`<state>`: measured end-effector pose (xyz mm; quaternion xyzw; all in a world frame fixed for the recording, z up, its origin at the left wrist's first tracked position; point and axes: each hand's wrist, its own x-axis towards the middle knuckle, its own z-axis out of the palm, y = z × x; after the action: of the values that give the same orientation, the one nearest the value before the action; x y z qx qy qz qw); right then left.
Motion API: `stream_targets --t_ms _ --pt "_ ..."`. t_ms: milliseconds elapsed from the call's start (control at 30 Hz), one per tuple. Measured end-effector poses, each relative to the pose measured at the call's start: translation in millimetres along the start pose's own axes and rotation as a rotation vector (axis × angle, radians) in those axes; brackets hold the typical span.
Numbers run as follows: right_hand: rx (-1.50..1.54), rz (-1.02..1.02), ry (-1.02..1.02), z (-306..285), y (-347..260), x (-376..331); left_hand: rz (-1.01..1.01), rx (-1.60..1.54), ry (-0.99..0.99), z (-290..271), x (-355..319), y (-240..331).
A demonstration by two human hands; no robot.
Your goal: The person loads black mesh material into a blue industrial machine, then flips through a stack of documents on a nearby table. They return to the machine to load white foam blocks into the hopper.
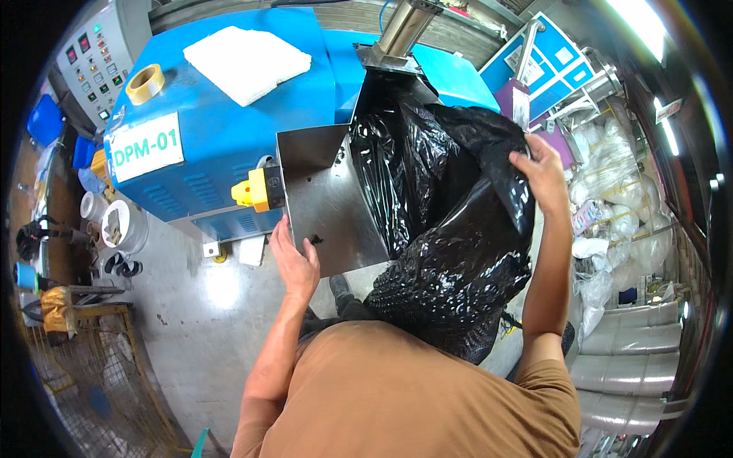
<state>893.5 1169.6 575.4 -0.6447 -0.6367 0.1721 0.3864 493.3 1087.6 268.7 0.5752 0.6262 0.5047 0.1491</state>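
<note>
A steel tray (340, 214) with raised side walls juts toward me from the blue machine (252, 122). My left hand (296, 263) is at its near left corner, fingers along the outside of the wall and thumb on the inner side. Black plastic film (458, 259) lies bunched over the tray's right part and hangs down in front of me into a dark crinkled heap. At the right, my right hand (544, 172) pinches the film's upper edge between thumb and fingers. Just outside the tray's left wall sits a yellow switch knob (256, 191).
On the machine top lie a roll of tape (145, 84) and a white folded stack (248, 61). A metal cylinder (401, 34) stands above the tray's far end. White buckets (124, 227) are on the left floor; clear plastic rolls (630, 366) and bags (615, 183) are piled right.
</note>
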Motion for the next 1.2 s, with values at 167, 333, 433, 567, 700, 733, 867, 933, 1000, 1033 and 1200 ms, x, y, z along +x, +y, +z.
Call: stream_targets --t_ms 167,333,433,567,700,733,867,933,1000,1033,1200 --pt "0.071 0.201 -0.116 32.1 10.5 -74.2 -0.017 -0.016 -0.012 -1.9 -0.6 -1.9" --pt "-0.055 0.173 -0.165 112.6 28.8 -142.3 -0.047 -0.070 -0.035 -4.6 1.0 3.4" --pt "-0.217 0.163 -0.275 170.7 15.6 -181.8 -0.050 -0.048 -0.062 -5.7 1.1 1.3" --pt "-0.170 0.207 -0.243 217.5 33.1 -226.9 -0.009 -0.026 -0.044 -3.1 0.7 -0.8" --pt "-0.159 0.210 -0.197 224.1 38.8 -242.4 0.000 -0.009 -0.024 -0.1 -1.3 -4.5" --pt "-0.166 0.195 -0.194 224.2 39.2 -243.2 -0.007 -0.004 -0.022 0.6 -0.9 -5.1" --pt "-0.222 0.103 -0.238 214.7 42.7 -244.5 0.005 0.031 -0.020 1.5 -1.0 -4.4" --pt "-0.235 0.096 -0.295 213.7 56.1 -250.7 -0.006 0.023 -0.017 2.8 -2.2 -4.5" --pt "-0.232 0.102 -0.405 208.2 62.9 -250.7 -0.032 -0.024 -0.009 4.8 -0.9 -4.0" --pt "-0.226 0.110 -0.461 205.5 65.5 -254.3 -0.045 -0.045 -0.011 3.3 -2.5 -3.6" --pt "0.623 0.418 -0.546 175.6 135.1 -278.0 0.061 0.035 0.059 -17.3 2.3 40.7"
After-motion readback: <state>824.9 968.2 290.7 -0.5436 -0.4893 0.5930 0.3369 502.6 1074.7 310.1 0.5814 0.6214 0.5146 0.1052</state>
